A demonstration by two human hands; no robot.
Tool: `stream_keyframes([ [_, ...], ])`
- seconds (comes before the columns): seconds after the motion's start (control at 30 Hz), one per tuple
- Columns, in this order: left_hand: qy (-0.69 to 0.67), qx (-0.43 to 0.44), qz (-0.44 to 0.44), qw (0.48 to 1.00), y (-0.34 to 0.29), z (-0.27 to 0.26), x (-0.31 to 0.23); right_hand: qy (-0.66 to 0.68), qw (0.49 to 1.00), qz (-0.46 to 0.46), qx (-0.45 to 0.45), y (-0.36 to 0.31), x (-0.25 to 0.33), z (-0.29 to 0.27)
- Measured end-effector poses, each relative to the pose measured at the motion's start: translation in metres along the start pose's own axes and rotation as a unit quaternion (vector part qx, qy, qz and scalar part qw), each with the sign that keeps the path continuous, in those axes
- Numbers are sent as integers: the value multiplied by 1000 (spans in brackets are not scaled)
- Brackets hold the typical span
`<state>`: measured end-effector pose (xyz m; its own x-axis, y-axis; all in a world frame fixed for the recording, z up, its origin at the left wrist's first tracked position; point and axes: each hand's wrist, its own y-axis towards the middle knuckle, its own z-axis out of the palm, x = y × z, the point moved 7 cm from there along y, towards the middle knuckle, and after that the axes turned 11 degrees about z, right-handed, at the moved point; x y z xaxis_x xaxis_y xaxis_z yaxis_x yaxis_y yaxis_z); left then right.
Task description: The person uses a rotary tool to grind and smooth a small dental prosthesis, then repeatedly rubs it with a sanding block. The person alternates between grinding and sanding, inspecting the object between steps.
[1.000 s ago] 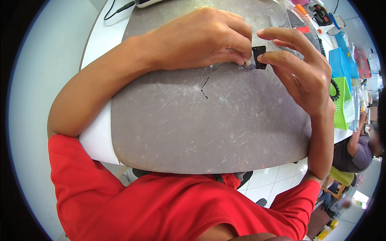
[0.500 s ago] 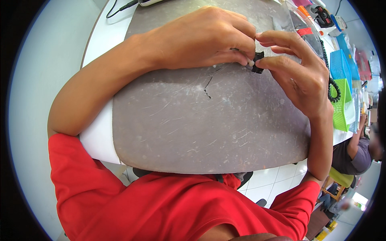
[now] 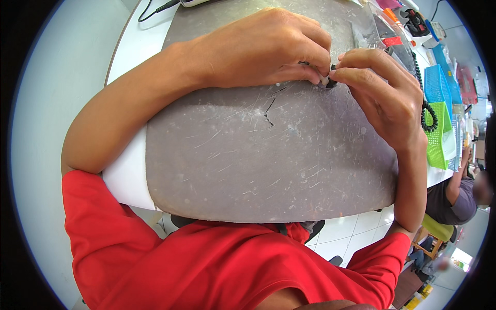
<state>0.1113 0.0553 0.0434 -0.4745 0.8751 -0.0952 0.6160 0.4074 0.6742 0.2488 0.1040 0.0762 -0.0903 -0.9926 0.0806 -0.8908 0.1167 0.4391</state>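
Over the far part of the grey mat (image 3: 258, 165), my two hands meet around a small black part (image 3: 331, 82). My right hand (image 3: 387, 95) pinches it between thumb and fingertips from the right. Closed, with its fingertips pressed together, my left hand (image 3: 274, 49) comes up against the part's left side. A small pale bit (image 3: 324, 81) shows at those fingertips; I cannot tell what it is. Most of the black part is hidden by fingers.
A black coiled cable (image 3: 430, 116) hangs beside green (image 3: 438, 137) and blue (image 3: 436, 82) plastic baskets on the right. Clear plastic bags (image 3: 369, 31) lie beyond my right hand. A black cord (image 3: 164, 7) runs at the far left. Another person (image 3: 452, 201) sits at the right.
The black part has turned, and less of it shows between my fingers. My right hand's fingers have drawn closer together and shifted slightly. My left hand has barely moved.
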Motion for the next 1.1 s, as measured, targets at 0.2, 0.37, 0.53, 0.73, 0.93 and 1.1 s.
stream_keyframes([
  [0.2,7,27,-10,1000,5,-1,-2,2,1000,-12,-7,0,0,-1],
  [0.37,3,20,-9,1000,4,-1,-1,3,1000,-4,-4,0,0,-1],
  [0.53,16,23,-8,1000,4,-1,-1,2,1000,18,-8,2,0,-2],
  [0.73,4,22,-12,1000,3,-1,-3,80,993,87,-1,-7,-16,2],
  [0.93,5,23,-14,1000,3,-1,-3,75,990,108,57,-9,-19,11],
  [1.1,11,20,-11,1000,2,-1,-3,32,996,78,-3,-6,-10,2],
])
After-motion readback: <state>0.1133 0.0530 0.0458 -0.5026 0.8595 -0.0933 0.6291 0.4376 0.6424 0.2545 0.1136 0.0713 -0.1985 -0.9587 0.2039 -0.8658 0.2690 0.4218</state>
